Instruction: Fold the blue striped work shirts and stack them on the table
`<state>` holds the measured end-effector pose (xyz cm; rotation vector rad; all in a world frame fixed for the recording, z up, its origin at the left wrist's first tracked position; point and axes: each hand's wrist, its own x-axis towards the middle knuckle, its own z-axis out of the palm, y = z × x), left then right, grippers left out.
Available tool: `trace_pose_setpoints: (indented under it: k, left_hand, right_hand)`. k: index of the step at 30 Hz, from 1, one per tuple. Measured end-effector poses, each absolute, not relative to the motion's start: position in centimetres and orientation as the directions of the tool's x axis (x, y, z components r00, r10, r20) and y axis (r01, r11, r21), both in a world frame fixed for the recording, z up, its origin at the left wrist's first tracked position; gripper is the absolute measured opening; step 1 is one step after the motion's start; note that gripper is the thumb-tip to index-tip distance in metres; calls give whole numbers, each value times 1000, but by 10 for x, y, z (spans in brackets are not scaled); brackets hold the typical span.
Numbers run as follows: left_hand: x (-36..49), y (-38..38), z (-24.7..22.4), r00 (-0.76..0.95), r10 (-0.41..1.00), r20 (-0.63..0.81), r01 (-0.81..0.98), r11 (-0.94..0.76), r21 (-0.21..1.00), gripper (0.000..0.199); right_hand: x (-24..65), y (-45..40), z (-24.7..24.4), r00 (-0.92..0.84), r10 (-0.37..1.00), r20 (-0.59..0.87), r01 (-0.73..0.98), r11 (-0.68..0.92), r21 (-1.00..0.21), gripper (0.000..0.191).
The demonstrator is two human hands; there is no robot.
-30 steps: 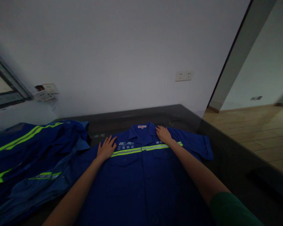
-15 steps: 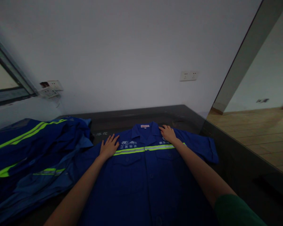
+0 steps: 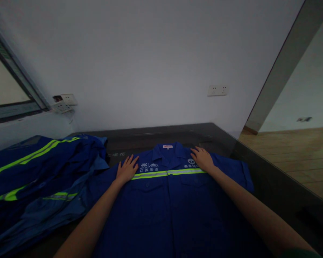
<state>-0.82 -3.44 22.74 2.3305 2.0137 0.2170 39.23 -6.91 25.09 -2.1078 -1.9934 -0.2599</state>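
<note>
Right hand slid outward from collar, shirt beneath.

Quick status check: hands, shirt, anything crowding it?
Left hand and right hand flat on shirt, none gripping. Shirt spread front up, collar away from wearer. Clothes pile crowding left sleeve.

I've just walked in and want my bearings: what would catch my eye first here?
Probably the bright yellow-green reflective stripe across the chest of the dark blue short-sleeved work shirt, laid out front up, with a bare hand on each shoulder. Next, the rumpled heap of blue striped clothes on the left.
</note>
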Motion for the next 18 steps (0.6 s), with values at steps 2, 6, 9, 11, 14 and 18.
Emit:
trace_pose_setpoints:
  k: [2,6,9,11,14,18]
  left_hand:
    - [-8,-33,227,138,988,65,979,-146,142,54]
    - [-6,-36,229,148,980,131,968,-170,184,51]
    - [-6,-47,237,106,953,282,956,-176,234,46]
    - [-12,-57,245,44,905,423,954,-163,250,42]
    - [-38,-74,259,20,857,515,948,-180,263,39]
    - [-93,-99,272,7,920,392,919,-160,360,34]
  right_hand:
    - [393,-78,243,81,960,267,997,-79,-17,46]
    - [388,-87,238,83,957,278,996,-85,-2,47]
    - [385,-94,248,59,938,343,998,-59,-10,43]
    - [380,-103,255,23,906,422,1000,-16,-21,39]
    - [367,-124,264,-73,875,478,994,105,-41,35]
    - [326,-163,277,-304,828,471,924,377,-66,29]
